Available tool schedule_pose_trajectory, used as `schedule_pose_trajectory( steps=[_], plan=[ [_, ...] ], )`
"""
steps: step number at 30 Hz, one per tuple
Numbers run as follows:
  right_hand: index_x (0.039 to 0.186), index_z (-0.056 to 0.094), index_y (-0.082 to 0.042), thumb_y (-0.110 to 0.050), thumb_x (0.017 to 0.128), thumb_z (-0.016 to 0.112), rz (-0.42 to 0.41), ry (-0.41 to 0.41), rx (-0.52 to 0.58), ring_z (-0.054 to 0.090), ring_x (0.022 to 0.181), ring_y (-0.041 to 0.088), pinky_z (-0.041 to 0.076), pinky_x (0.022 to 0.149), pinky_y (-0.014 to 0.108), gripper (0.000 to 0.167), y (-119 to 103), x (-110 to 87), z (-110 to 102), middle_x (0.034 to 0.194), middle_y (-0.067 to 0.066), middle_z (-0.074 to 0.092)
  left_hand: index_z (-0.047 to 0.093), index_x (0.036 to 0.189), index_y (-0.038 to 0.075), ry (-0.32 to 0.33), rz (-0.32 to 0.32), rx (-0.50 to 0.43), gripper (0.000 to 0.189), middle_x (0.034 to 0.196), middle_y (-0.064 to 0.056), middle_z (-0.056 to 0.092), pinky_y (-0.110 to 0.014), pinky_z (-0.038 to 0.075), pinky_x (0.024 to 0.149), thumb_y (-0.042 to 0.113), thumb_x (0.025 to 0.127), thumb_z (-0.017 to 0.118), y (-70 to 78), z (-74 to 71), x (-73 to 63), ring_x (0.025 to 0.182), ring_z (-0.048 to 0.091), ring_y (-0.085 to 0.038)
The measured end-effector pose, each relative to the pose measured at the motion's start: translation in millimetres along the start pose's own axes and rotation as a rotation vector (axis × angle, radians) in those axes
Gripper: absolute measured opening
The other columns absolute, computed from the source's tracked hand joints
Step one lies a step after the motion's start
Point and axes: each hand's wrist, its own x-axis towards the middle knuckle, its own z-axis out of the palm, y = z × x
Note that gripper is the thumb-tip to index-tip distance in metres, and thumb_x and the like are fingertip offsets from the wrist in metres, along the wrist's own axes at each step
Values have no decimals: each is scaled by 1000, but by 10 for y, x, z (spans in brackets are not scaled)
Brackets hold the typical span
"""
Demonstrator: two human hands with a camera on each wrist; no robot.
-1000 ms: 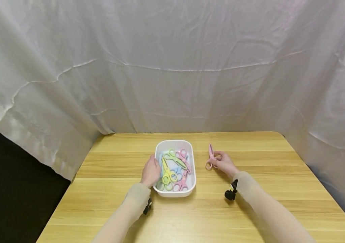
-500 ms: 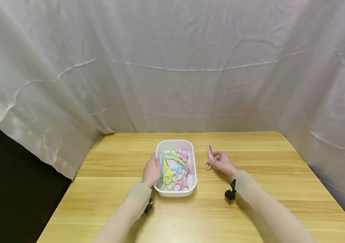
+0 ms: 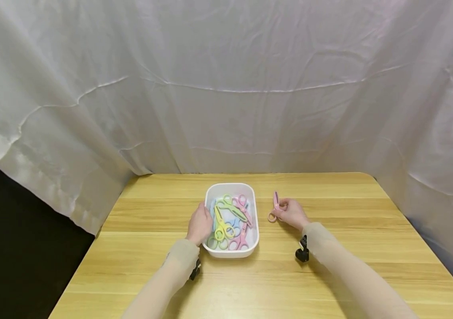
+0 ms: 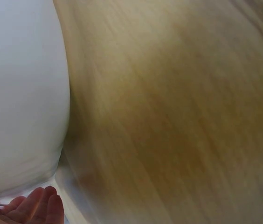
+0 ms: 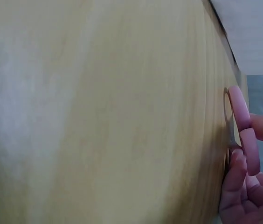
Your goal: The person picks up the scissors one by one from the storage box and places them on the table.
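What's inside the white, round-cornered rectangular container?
Plastic-looking yellow scissors, green scissors, pink scissors and blue scissors, overlapping. Parts of the lower ones, and anything fully beneath the pile, are covered.

Pink scissors (image 3: 276, 205) near white tub (image 3: 230, 254)

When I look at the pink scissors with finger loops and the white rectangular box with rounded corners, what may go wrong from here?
1. The pink scissors, pinched in the right hand, might slip if the grip loosens.
2. Inside the white box, the yellow scissors with round finger loops overlap others, so handles and blades might catch.
3. The left hand is at the box's left side; an uneven push might slide it across the light wooden table.
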Motion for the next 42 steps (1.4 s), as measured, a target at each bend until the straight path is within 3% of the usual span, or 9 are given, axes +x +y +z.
schedule_pose_trajectory(
  steps=[5, 13, 17, 23, 32, 42],
  plan=[
    [125, 61, 5, -29, 90, 74, -3, 13, -78, 60, 80, 18, 47, 69, 24, 50, 11, 10, -26, 95, 14, 69, 37, 150, -5, -10, -5, 0, 50, 146, -28, 52, -53, 40, 118, 20, 109, 27, 7, -7, -4, 137, 50, -42],
    [111, 66, 1, -36, 88, 77, 6, 53, -119, 54, 77, 18, 42, 64, 26, 45, 52, -15, -70, 85, 8, 63, 40, 148, -4, 1, 1, 10, 48, 144, -27, 55, -53, 42, 116, 20, 108, 27, -13, 5, 14, 134, 53, -42],
    [108, 64, 2, -36, 87, 78, 6, 39, -76, 54, 72, 17, 44, 62, 26, 46, 85, -3, -102, 80, 7, 60, 41, 147, -4, 11, 7, 16, 48, 142, -27, 56, -53, 43, 115, 20, 108, 28, -9, 4, 19, 132, 55, -41],
    [106, 62, 0, -37, 86, 79, 16, -27, 41, 55, 78, 18, 50, 67, 27, 45, 143, 20, -174, 86, 6, 60, 43, 145, -4, 23, 5, 4, 46, 139, -28, 58, -54, 45, 113, 19, 108, 29, 2, -9, 18, 129, 57, -42],
    [92, 64, -2, -32, 84, 81, -42, -30, -40, 52, 71, 16, 45, 61, 25, 35, 190, 0, -190, 76, 4, 59, 43, 146, -4, 24, 20, 19, 47, 138, -28, 58, -54, 47, 111, 19, 108, 29, -3, 5, 29, 127, 58, -42],
    [90, 65, -2, -33, 86, 79, -71, -34, -85, 52, 71, 16, 44, 63, 26, 34, 139, -39, -198, 76, 4, 60, 45, 144, -5, 31, 7, 21, 46, 136, -28, 59, -55, 47, 111, 20, 108, 29, -1, 16, 3, 127, 58, -43]
  ],
)
